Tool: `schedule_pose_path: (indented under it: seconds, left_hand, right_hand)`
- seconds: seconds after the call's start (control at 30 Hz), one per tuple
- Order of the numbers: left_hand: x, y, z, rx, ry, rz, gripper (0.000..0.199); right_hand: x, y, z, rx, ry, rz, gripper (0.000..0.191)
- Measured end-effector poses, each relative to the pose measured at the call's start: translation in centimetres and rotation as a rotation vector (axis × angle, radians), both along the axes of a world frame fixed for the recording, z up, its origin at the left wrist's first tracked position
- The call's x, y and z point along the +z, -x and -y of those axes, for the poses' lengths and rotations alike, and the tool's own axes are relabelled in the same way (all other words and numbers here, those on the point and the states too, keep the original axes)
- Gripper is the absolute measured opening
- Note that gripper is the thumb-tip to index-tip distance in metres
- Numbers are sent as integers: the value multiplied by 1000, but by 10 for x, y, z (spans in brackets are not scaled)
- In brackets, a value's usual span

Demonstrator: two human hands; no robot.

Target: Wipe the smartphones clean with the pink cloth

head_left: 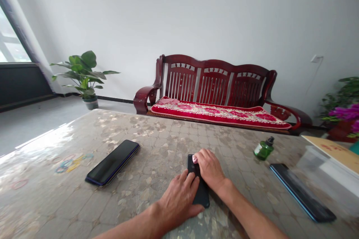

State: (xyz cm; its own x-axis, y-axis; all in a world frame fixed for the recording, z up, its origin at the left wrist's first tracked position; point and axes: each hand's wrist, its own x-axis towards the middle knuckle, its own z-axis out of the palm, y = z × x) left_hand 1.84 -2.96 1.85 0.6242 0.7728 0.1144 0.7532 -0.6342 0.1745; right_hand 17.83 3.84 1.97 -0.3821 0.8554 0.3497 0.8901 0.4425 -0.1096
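Observation:
A dark phone lies on the patterned tablecloth between my hands, its long side pointing away from me. My left hand rests over its left side and near end, fingers apart, pressing on its surface. At the far end, my right hand is closed on a small pinkish-white cloth, which touches the phone. Only a bit of the cloth shows under the fingertips.
Two stacked phones and rubber bands lie to the left. On the right are a green bottle, a blue-edged phone and a clear plastic box. A wooden bench stands beyond.

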Motion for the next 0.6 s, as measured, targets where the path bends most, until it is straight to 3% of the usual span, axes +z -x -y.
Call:
schedule_pose_path:
  seconds: [0.13,0.33,0.6]
  left_hand:
    - [0,-1,-1,7,14,5,61]
    - [2,-2,0,-7,19,2,60]
    - [3,-1,1,8,22,13,59]
  right_hand:
    - [6,1,7,-4,66,-23,20]
    - [14,-1,19,126,124,-9,21]
    - [12,11,1,-22,88,-10,20]
